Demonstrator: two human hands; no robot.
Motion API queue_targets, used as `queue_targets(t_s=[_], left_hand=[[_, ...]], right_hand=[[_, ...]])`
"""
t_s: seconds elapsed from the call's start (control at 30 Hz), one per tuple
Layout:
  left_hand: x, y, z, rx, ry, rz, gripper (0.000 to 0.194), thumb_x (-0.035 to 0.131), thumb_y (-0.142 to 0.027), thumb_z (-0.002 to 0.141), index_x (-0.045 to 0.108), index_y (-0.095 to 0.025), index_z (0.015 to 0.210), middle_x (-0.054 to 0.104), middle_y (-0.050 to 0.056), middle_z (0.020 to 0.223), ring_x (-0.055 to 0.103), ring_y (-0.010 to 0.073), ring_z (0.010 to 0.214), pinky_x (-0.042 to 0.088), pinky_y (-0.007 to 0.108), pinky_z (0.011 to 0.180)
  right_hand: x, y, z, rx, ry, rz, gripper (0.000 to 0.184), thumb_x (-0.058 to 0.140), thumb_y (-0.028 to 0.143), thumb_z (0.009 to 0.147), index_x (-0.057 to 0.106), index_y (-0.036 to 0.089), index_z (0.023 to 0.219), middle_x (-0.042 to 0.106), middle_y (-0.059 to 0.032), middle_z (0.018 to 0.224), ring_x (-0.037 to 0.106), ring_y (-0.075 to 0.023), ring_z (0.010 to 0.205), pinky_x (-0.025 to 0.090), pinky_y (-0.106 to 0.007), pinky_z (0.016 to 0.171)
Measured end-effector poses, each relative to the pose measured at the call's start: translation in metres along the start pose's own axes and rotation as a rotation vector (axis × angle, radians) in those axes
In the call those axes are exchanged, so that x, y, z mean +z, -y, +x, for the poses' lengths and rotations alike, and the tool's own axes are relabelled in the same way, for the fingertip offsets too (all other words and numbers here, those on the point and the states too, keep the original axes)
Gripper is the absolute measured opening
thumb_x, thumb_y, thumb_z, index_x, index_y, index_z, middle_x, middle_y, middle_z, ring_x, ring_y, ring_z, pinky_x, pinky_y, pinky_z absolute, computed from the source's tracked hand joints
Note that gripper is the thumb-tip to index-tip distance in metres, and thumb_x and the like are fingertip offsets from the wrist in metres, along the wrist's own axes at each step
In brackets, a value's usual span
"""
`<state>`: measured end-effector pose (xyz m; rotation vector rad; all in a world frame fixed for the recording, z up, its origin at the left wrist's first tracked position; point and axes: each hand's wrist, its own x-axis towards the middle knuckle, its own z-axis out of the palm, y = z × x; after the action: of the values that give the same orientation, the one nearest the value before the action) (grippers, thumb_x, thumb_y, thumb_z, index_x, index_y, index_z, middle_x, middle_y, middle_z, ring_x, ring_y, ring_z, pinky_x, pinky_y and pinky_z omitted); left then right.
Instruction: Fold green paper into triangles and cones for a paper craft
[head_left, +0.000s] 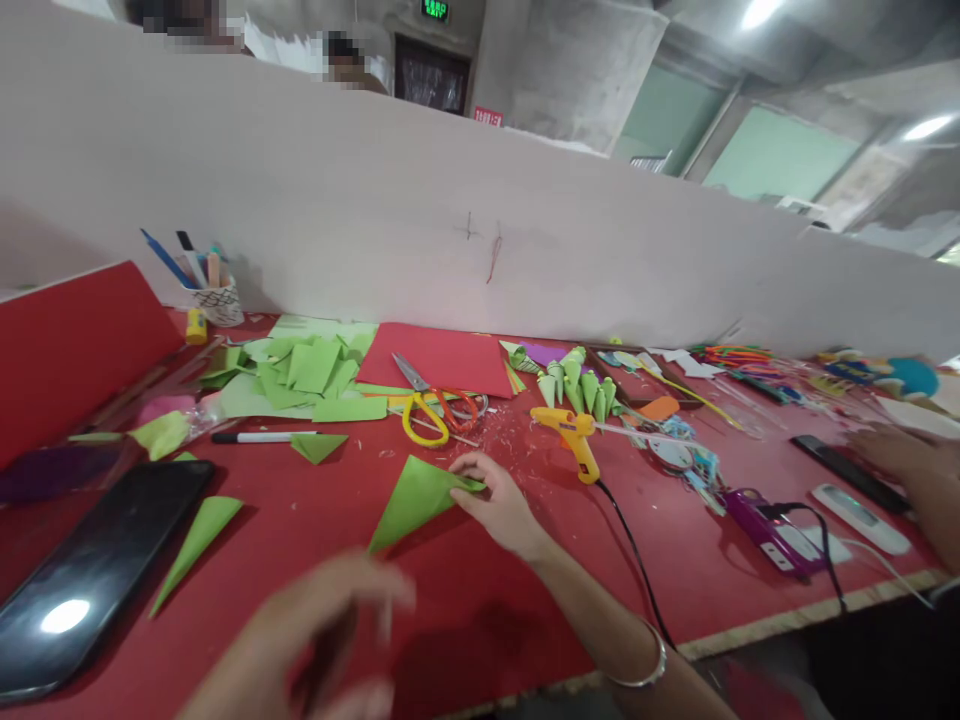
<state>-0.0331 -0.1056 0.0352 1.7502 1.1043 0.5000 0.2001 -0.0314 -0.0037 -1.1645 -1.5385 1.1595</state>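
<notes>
Between the thumb and fingers of my right hand (499,503) is one corner of a green paper piece (414,497), held just over the red tabletop (465,600). My left hand (315,640), smeared by motion, is nearer to me at the bottom; its fingers look spread and I see nothing in them. Beyond the paper lie yellow-handled scissors (424,410). A yellow glue gun (570,437) rests to the right of my right hand. Rolled green paper cones (577,385) stand grouped behind it. A single green cone (196,548) lies on the left.
A black phone (97,570) lies at left, near a pen (262,437). Green paper pieces (300,370) are piled at the back, beside red paper (442,355). A purple power strip (776,530) sits at right; another person's hand (907,450) is at the right edge.
</notes>
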Motion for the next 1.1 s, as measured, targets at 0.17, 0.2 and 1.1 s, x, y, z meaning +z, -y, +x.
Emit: queue_targets(t_s=[0.17, 0.2, 1.1], left_hand=[[-0.017, -0.008, 0.092, 0.067, -0.251, 0.162, 0.048, 0.058, -0.049, 0.065, 0.059, -0.016, 0.101, 0.056, 0.001, 0.069, 0.047, 0.0131, 0.057, 0.038, 0.023, 0.051], [-0.015, -0.004, 0.103, 0.042, -0.158, 0.113, 0.04, 0.055, -0.05, 0.068, 0.063, -0.015, 0.084, 0.054, 0.0, 0.063, 0.045, 0.0121, 0.054, 0.036, 0.022, 0.049], [0.009, 0.012, 0.107, -0.069, -0.186, -0.252, 0.038, 0.051, -0.049, 0.07, 0.053, -0.015, 0.054, 0.057, -0.002, 0.045, 0.051, 0.0105, 0.044, 0.041, 0.02, 0.047]], right_hand=[[-0.001, 0.002, -0.001, -0.078, 0.003, -0.005, 0.018, 0.055, 0.021, 0.071, 0.05, 0.019, 0.088, 0.057, -0.0016, 0.087, 0.055, -0.0137, 0.087, 0.043, -0.028, 0.078], [-0.001, 0.003, -0.001, -0.083, 0.002, -0.006, 0.017, 0.055, 0.021, 0.071, 0.051, 0.018, 0.087, 0.057, -0.0016, 0.086, 0.055, -0.0138, 0.086, 0.043, -0.028, 0.077], [-0.002, -0.007, 0.003, 0.172, -0.068, 0.269, 0.031, 0.059, 0.044, 0.07, 0.059, 0.014, 0.069, 0.056, 0.0008, 0.059, 0.048, -0.0085, 0.052, 0.04, -0.022, 0.053]])
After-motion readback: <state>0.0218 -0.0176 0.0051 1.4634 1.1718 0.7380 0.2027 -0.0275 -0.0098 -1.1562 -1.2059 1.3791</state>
